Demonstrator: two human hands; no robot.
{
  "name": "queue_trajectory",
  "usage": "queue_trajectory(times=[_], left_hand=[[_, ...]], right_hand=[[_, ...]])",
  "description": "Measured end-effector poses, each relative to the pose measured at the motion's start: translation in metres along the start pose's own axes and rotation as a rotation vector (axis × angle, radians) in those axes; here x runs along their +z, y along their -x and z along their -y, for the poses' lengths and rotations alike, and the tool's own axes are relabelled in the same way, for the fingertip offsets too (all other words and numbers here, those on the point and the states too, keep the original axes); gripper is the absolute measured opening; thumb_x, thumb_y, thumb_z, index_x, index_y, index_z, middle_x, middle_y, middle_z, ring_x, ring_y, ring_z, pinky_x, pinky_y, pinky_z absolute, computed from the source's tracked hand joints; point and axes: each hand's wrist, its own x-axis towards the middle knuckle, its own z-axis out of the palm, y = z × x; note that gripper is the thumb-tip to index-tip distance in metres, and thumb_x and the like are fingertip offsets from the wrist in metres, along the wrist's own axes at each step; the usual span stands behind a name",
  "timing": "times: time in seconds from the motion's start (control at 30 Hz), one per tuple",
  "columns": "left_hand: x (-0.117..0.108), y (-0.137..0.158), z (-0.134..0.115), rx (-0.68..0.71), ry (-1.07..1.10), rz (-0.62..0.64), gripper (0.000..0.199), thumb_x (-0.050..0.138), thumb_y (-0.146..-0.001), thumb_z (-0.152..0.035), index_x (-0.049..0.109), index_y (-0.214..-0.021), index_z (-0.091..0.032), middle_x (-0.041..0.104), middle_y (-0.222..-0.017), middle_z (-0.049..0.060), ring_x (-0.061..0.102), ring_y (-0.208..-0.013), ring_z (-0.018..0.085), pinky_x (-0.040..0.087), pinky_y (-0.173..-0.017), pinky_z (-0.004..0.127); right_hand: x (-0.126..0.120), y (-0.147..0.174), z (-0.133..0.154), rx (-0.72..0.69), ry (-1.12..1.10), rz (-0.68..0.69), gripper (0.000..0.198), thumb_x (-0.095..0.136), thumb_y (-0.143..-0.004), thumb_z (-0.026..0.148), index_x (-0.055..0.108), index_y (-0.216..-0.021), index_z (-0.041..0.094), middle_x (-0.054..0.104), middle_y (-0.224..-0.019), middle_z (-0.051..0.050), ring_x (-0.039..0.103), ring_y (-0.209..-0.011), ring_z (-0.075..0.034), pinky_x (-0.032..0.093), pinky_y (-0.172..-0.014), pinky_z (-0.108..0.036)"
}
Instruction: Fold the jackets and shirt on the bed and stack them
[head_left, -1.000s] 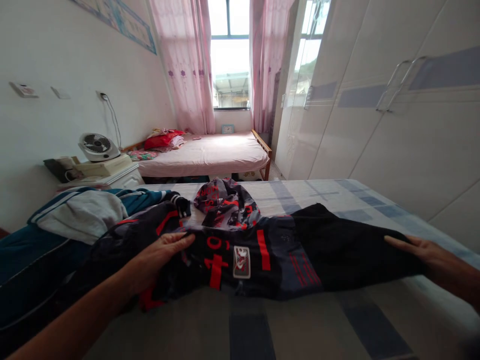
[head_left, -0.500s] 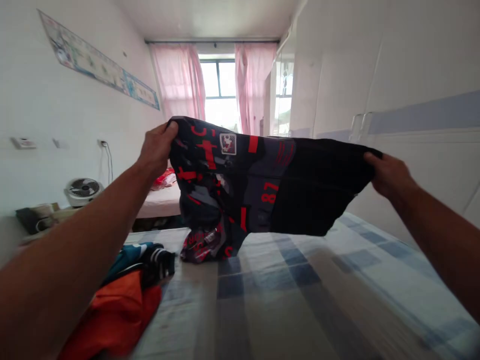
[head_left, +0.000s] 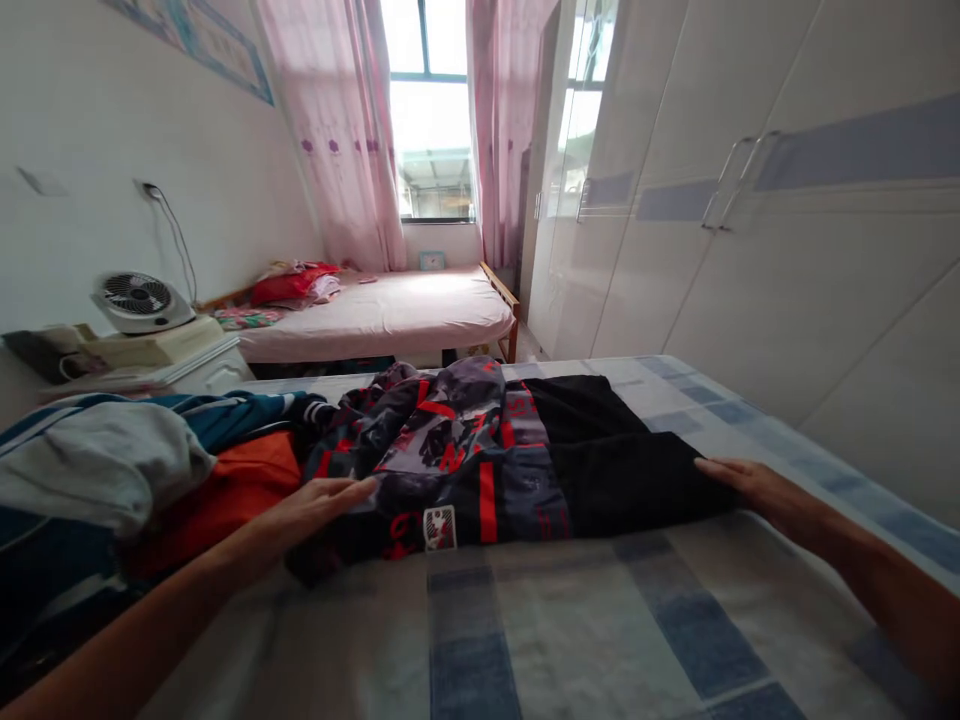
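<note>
A black garment (head_left: 480, 470) with red and grey print and a small white patch lies across the bed, its plain black part toward the right; I cannot tell its exact kind. My left hand (head_left: 330, 495) lies on the printed left end, with fingers stretched out flat and together. At the other end, my right hand (head_left: 739, 480) rests its extended fingers on the edge of the plain black part. Folds bunch up along the garment's far side. Just left of it is a pile with orange cloth (head_left: 251, 465), a grey-white cloth (head_left: 112, 460) and teal striped clothing (head_left: 240, 408).
The bed's sheet (head_left: 570, 620) has blue and white checks. Beyond stands a second bed (head_left: 390, 320) with red bedding (head_left: 292, 285). A small fan (head_left: 142, 298) sits on a cabinet at left; a white wardrobe (head_left: 675, 250) lines the right side.
The garment, held up stretched between both hands before, has come down onto the bed. Both hands have lowered with it, and their pinching fingers have straightened. The view has tilted downward.
</note>
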Motion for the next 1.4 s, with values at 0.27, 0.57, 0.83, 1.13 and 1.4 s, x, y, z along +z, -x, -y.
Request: queue_trajectory(times=[0.27,0.57,0.83,1.13,1.4], left_hand=[[-0.006,0.012,0.020,0.022,0.324,-0.030,0.036,0.069,-0.068,-0.042,0.065,-0.095,-0.020,0.071,-0.082,0.002,0.065,-0.067,0.016,0.052,-0.058,0.023],[0.007,0.016,0.037,0.096,-0.073,-0.185,0.050,0.062,-0.065,-0.056,0.067,-0.094,-0.016,0.072,-0.085,0.005,0.067,-0.083,0.026,0.054,-0.065,0.030],[0.010,0.017,0.082,0.160,-0.607,-0.246,0.039,0.041,-0.077,-0.038,0.065,-0.098,-0.015,0.071,-0.100,0.012,0.066,-0.096,0.028,0.050,-0.084,0.036],[0.046,-0.002,-0.008,0.807,-0.993,-0.378,0.034,0.041,-0.088,-0.029,0.060,-0.114,-0.020,0.059,-0.125,0.009,0.054,-0.116,0.023,0.046,-0.096,0.038],[0.078,-0.088,0.027,0.813,-1.033,-0.362,0.040,0.045,-0.088,-0.042,0.057,-0.124,-0.027,0.051,-0.135,0.007,0.041,-0.129,0.030,0.035,-0.103,0.052]], right_hand=[[-0.020,-0.025,0.006,0.062,-0.265,0.104,0.018,0.065,-0.071,0.034,0.067,-0.083,0.020,0.071,-0.083,-0.003,0.065,-0.077,-0.020,0.048,-0.076,-0.027],[-0.007,-0.039,-0.034,-0.077,0.116,-0.052,0.032,0.053,-0.075,0.046,0.066,-0.084,0.018,0.069,-0.073,-0.003,0.064,-0.073,-0.023,0.049,-0.065,-0.031],[0.005,-0.036,-0.043,-0.205,0.738,-0.123,0.031,0.039,-0.085,0.039,0.063,-0.083,0.019,0.068,-0.081,-0.008,0.063,-0.079,-0.024,0.045,-0.072,-0.033],[0.066,-0.039,0.057,-0.655,0.796,-0.057,0.038,0.041,-0.090,0.035,0.054,-0.122,0.020,0.058,-0.124,-0.008,0.053,-0.114,-0.022,0.039,-0.094,-0.034],[0.094,-0.150,0.074,-0.065,0.802,-0.203,0.041,0.037,-0.090,0.031,0.054,-0.123,0.014,0.055,-0.128,-0.016,0.051,-0.117,-0.027,0.039,-0.093,-0.040]])
